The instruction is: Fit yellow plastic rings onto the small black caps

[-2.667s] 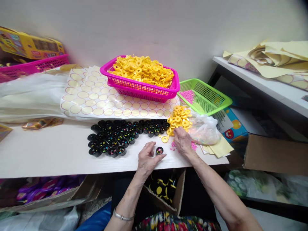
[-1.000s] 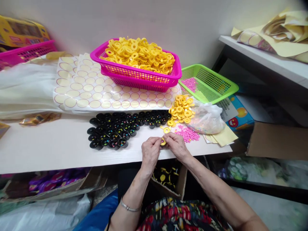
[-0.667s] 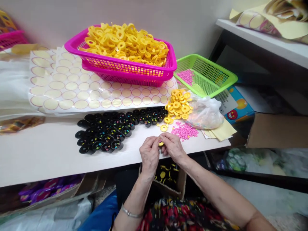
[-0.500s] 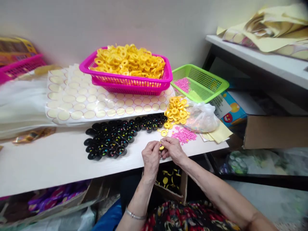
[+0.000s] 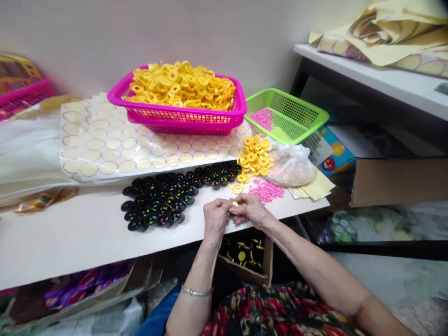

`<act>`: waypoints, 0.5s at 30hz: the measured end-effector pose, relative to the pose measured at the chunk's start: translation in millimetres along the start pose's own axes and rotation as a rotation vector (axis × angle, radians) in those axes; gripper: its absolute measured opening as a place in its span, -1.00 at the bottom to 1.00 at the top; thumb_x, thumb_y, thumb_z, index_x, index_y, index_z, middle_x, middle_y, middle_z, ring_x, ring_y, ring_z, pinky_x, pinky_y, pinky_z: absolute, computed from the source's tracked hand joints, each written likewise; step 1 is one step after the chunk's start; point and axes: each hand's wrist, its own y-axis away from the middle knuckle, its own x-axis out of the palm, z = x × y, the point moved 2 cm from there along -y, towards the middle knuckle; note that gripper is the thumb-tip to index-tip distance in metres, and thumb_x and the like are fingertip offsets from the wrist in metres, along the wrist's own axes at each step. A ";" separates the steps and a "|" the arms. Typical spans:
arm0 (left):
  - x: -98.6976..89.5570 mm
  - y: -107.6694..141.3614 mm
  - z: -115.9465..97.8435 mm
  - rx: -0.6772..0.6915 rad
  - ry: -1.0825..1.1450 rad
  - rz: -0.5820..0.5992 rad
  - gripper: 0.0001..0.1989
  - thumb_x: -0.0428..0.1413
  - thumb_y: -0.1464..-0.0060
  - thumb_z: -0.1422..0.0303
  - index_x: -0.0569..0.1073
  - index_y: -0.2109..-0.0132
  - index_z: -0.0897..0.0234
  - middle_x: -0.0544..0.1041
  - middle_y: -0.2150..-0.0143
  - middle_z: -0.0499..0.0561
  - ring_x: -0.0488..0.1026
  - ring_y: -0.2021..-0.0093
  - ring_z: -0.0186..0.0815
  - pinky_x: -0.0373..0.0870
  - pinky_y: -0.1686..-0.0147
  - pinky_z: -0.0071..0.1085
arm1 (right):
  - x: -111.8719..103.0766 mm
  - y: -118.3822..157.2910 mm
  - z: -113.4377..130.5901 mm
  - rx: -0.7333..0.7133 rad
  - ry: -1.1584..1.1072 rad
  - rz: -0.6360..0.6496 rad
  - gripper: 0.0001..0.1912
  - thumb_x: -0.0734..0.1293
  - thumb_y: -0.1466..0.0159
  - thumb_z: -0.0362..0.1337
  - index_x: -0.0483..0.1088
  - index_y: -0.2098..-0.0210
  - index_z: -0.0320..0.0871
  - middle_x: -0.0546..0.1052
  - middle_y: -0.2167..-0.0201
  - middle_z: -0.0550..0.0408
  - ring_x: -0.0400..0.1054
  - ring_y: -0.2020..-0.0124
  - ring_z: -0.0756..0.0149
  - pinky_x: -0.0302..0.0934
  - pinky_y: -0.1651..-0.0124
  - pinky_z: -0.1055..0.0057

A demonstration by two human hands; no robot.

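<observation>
Near the table's front edge, my left hand (image 5: pixel 216 218) and my right hand (image 5: pixel 250 211) meet, both closed on a small yellow ring piece (image 5: pixel 235 204). Fingers cover most of it. Just beyond lie loose yellow ring pieces (image 5: pixel 255 156) and a heap of pink bits (image 5: pixel 266 191). To the left of my hands, black cups (image 5: pixel 159 198) with small coloured bits inside stand packed together.
A pink basket (image 5: pixel 182 114) of yellow pieces rests on sticker sheets (image 5: pixel 108 155). Behind the pink heap are a clear bag (image 5: pixel 292 165) and green basket (image 5: pixel 297 100). Below the edge sits a carton (image 5: pixel 268 263) with black-and-yellow pieces.
The view has shifted slightly. My fingers have closed further over the yellow piece, so less of it shows.
</observation>
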 end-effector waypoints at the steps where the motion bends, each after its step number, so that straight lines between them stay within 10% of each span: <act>1: 0.5 -0.5 0.8 0.006 -0.009 0.003 -0.72 0.23 0.28 0.23 0.42 0.58 0.42 0.24 0.80 -0.16 0.08 0.77 -0.55 -0.04 0.75 -0.56 | 1.1 0.8 0.5 -0.001 -0.002 -0.014 -0.67 0.48 0.18 -0.23 0.35 0.47 -0.24 0.43 0.70 0.19 0.29 0.73 0.48 0.25 0.67 0.56; 11: -17.2 20.9 -4.8 0.138 0.019 0.453 -0.67 0.20 0.16 0.36 0.48 0.17 0.36 0.43 0.37 -0.01 0.33 0.45 -0.46 0.29 0.42 -0.51 | -2.0 14.5 -2.0 -0.123 0.027 -0.023 -0.67 0.44 0.10 -0.17 0.33 0.44 -0.24 0.42 0.71 0.20 0.25 0.72 0.51 0.19 0.65 0.56; 15: -9.6 34.0 -4.3 0.315 -0.117 0.432 -0.58 0.27 0.33 0.46 0.49 0.19 0.29 0.39 0.24 0.00 0.36 0.33 -0.37 0.33 0.33 -0.46 | -8.0 35.9 -2.5 -0.214 0.070 -0.040 -0.73 0.42 0.06 -0.21 0.34 0.42 -0.22 0.39 0.68 0.24 0.21 0.69 0.51 0.14 0.63 0.55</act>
